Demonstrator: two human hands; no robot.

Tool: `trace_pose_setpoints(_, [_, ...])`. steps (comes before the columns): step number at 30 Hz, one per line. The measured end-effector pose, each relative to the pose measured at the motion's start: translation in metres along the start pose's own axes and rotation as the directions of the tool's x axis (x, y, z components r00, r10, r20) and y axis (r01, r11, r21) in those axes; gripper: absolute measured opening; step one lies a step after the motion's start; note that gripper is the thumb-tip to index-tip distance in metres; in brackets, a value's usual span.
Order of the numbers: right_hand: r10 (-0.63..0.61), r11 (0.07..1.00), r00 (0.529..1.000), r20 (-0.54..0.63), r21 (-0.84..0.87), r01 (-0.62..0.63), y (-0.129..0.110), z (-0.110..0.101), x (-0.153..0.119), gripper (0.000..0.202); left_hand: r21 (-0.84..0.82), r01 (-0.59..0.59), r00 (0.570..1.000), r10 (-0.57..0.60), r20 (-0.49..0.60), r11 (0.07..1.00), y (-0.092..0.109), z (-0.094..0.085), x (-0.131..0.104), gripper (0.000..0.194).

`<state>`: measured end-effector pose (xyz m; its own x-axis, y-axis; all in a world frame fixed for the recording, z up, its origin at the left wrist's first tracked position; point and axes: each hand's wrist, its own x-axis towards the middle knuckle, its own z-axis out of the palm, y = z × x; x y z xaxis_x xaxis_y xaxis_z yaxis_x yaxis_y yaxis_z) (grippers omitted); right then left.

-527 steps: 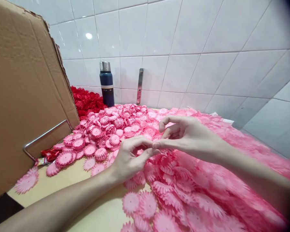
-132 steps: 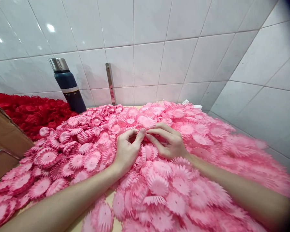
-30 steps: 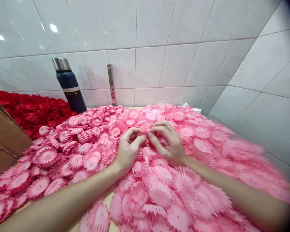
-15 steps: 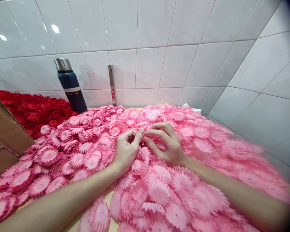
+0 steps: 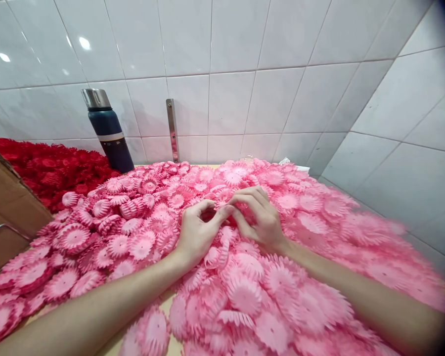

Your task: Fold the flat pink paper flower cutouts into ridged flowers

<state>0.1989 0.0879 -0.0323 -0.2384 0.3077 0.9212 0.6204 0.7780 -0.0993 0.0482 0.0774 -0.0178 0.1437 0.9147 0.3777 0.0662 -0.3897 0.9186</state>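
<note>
Pink frilled discs (image 5: 244, 294) lie heaped over the table, several with a small dark hole at the centre. My left hand (image 5: 200, 230) is over the middle of the heap, its thumb and fingers curled round a small pink piece (image 5: 221, 201) that is partly hidden. Touching the left thumb tip are the bent, pinched fingers of my right hand (image 5: 259, 220). Whatever lies between those right fingertips is too small and hidden to make out.
A dark blue bottle (image 5: 113, 141) with a steel cap stands at the back left. Red frilled pieces (image 5: 59, 168) are piled beside it, behind a cardboard box (image 5: 13, 212). A metal strip (image 5: 172, 129) is on the tiled wall.
My right fingers have closed from a looser spread into a pinch. My left thumb has moved right, and the fingertips of both hands now meet.
</note>
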Motion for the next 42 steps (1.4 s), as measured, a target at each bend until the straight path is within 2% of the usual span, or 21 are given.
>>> trace_pose_setpoints(5, [0.062,0.998,0.998,0.027,-0.018,-0.062,0.0020,0.0016,-0.0035,0.012,0.051,-0.019,1.000,0.018,0.017,0.999,0.0001,0.0000,-0.0009,0.041])
trace_pose_setpoints(12, [0.163,0.986,0.986,0.026,0.028,-0.163,-0.0020,0.0007,-0.0035,0.008,0.039,-0.060,0.996,0.058,0.063,0.997,-0.0033,-0.0005,-0.0001,0.028])
trace_pose_setpoints(22, [0.240,0.963,0.971,0.019,0.122,-0.240,-0.0068,-0.0013,-0.0022,0.007,-0.032,-0.016,0.997,0.019,0.074,0.999,-0.0062,-0.0004,0.0004,0.028])
trace_pose_setpoints(28, [0.262,0.956,0.965,0.005,0.137,-0.261,-0.0070,-0.0011,-0.0022,0.007,-0.070,0.004,0.997,0.001,0.073,0.998,-0.0083,-0.0012,-0.0002,0.027])
trace_pose_setpoints(42, [0.223,0.970,0.974,-0.041,0.111,-0.217,-0.0052,0.0001,-0.0034,0.007,-0.116,0.024,0.995,-0.012,0.101,0.993,-0.0063,0.0003,0.0031,0.022])
